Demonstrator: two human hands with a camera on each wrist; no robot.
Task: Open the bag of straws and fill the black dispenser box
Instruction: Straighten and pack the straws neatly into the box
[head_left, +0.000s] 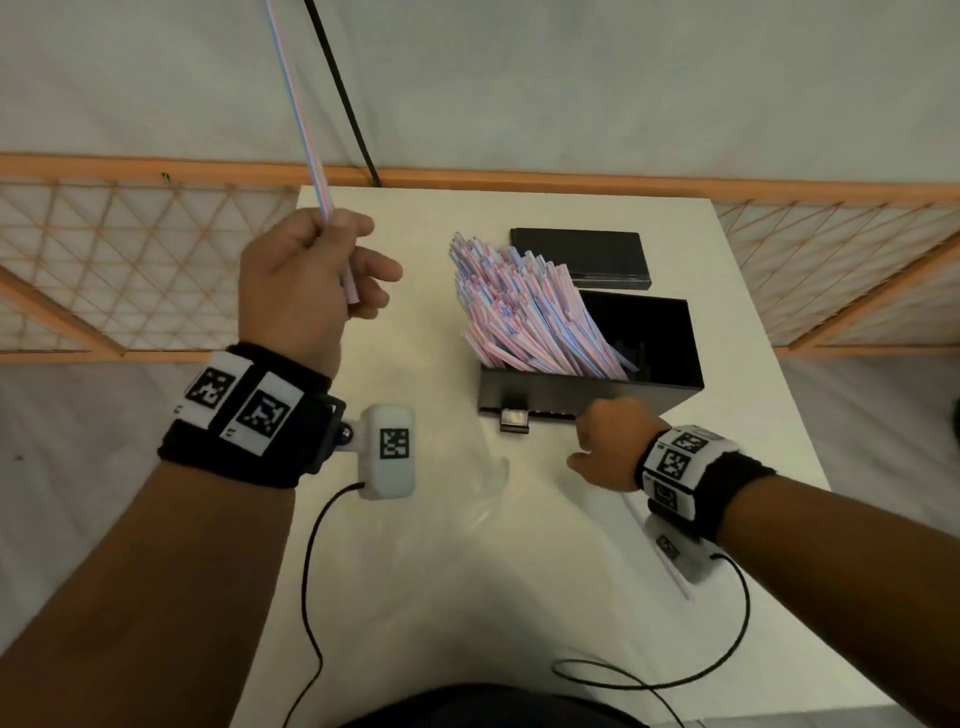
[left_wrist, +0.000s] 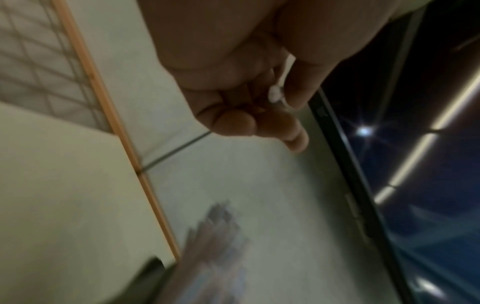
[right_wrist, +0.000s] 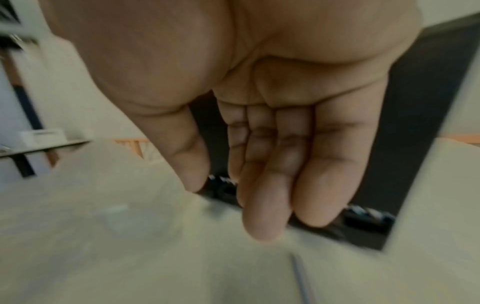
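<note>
My left hand (head_left: 306, 280) pinches one straw (head_left: 298, 111), raised at upper left of the frame. My right hand (head_left: 610, 447), fingers relaxed and empty, sits by the black dispenser box (head_left: 670, 384) at centre. The straws (head_left: 524, 306) lean out over its rim and could spill if I nudge it. The clear bag (head_left: 488, 488) is hard to make out against the bench (head_left: 415, 597).

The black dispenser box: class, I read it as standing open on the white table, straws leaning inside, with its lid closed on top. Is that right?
Not quite. The black dispenser box is open on the white table with straws leaning inside, but its lid lies off, flat on the table behind the box. The head view shows this.
</note>
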